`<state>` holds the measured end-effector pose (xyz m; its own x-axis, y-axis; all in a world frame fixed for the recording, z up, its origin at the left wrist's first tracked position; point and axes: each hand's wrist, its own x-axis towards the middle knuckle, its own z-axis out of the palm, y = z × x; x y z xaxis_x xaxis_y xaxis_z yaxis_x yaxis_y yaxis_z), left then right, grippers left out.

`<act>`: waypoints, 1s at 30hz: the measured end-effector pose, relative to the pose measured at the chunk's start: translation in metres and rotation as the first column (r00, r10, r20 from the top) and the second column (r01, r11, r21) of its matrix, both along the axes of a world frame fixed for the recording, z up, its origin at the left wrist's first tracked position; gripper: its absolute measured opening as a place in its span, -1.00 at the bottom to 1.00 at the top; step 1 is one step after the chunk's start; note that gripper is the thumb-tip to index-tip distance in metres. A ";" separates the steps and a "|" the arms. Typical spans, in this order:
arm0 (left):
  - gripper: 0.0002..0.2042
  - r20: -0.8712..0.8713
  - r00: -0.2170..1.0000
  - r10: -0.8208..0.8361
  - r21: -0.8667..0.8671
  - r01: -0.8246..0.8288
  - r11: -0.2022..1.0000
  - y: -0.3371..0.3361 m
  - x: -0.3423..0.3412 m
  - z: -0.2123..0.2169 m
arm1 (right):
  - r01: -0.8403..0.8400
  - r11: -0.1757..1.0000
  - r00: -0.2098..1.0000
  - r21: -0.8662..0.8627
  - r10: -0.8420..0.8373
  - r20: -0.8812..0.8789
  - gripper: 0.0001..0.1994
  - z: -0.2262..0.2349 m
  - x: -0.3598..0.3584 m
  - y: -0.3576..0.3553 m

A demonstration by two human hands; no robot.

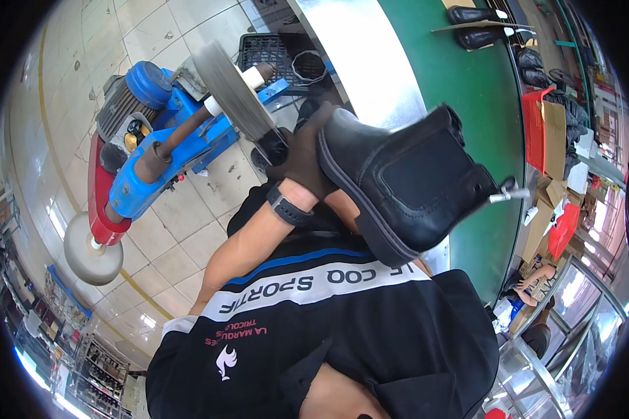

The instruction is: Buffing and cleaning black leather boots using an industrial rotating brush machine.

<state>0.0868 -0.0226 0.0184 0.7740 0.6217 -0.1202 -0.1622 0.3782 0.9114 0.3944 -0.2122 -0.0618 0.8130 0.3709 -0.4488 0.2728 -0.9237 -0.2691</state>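
A black ankle boot (405, 181) with elastic side panels and a chunky sole is held up in front of my chest, tilted with its toe toward the upper left. My left hand (306, 157), in a dark glove with a black watch at the wrist, is closed at the boot's toe and front sole; its fingertips are hidden. Close to that hand is a broad grey wheel (232, 91) on a blue machine, its rim blurred. Behind the boot a strip of my right forearm (341, 204) shows, but my right hand cannot be made out. A whitish tag (509, 193) hangs at the boot's pull loop.
The blue machine (136, 188) stands on tiles at left, with a second pale wheel (93, 249). A green-topped bench (461, 91) with a metal edge runs along the right, bearing black boots (479, 26). A black crate (265, 52) lies beyond the wheel. Another person's arm (536, 283) shows at right.
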 end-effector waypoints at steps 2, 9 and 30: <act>-0.78 0.143 0.989 0.042 -0.282 0.000 0.959 0.001 -0.006 -0.007 | -0.002 1.000 1.000 0.019 0.002 0.020 -0.70 0.000 0.019 -0.010; -0.62 0.075 0.995 0.064 -0.857 0.032 0.514 0.016 -0.024 -0.010 | 0.056 0.998 0.987 0.033 -0.061 0.149 -0.70 -0.020 -0.024 0.008; -0.60 -0.086 0.996 0.039 -0.629 -0.085 0.773 0.011 -0.015 -0.002 | 0.031 0.989 0.942 0.145 -0.078 0.328 -0.70 -0.084 -0.113 0.061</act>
<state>0.0718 -0.0114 0.0167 0.7128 0.4347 -0.5504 -0.1552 0.8631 0.4806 0.2816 -0.1513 -0.1461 0.9276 0.3602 -0.0989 0.3183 -0.9008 -0.2955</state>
